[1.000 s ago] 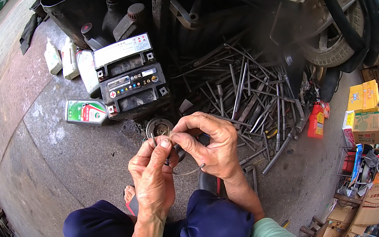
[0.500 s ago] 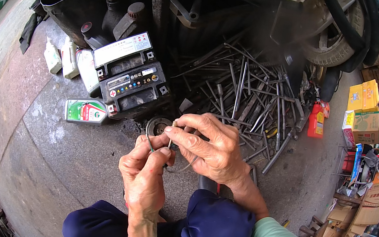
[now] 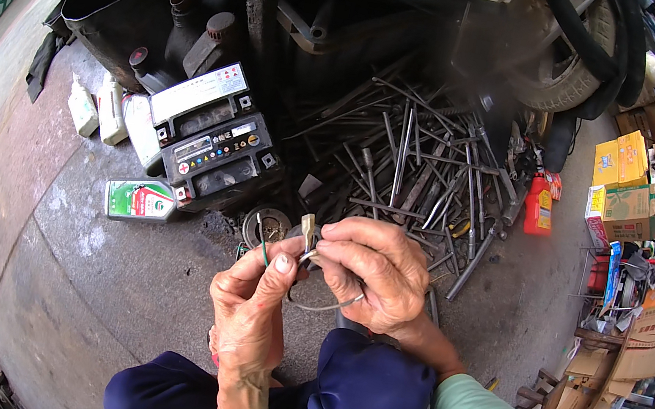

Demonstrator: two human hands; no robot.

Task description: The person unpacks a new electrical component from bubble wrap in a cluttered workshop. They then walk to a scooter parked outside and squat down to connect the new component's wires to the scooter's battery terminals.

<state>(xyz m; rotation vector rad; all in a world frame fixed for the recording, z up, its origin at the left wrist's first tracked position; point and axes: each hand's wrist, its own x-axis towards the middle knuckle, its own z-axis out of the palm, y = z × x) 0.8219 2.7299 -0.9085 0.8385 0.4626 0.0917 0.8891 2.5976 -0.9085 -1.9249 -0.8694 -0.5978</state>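
My left hand (image 3: 255,292) is closed, pinching a thin wire (image 3: 262,245) between thumb and fingers. A green stretch of the wire and its pale tip stick up past the fingertips. Close against it, my right hand (image 3: 377,279) is also closed, its fingertips meeting my left hand's at the base of a small tan, flat-sided piece (image 3: 307,227), which looks like a connector. Under both hands hangs a loop of grey cable (image 3: 321,308), coming out by my right palm. The spot where wire and piece meet is partly hidden by the fingers.
Two black-and-white batteries (image 3: 220,155) stand ahead to the left, beside a green-labelled bottle (image 3: 140,200) and white bottles (image 3: 111,110). Beyond my hands lies a heap of metal rods and tools (image 3: 424,160). A red bottle (image 3: 540,206), a tire (image 3: 574,81) and cardboard boxes (image 3: 633,210) are at right.
The tan piece has come into fuller view above my fingertips. My right hand has turned and shifted slightly right and down. The green wire's tip stands clearer of my left fingers.
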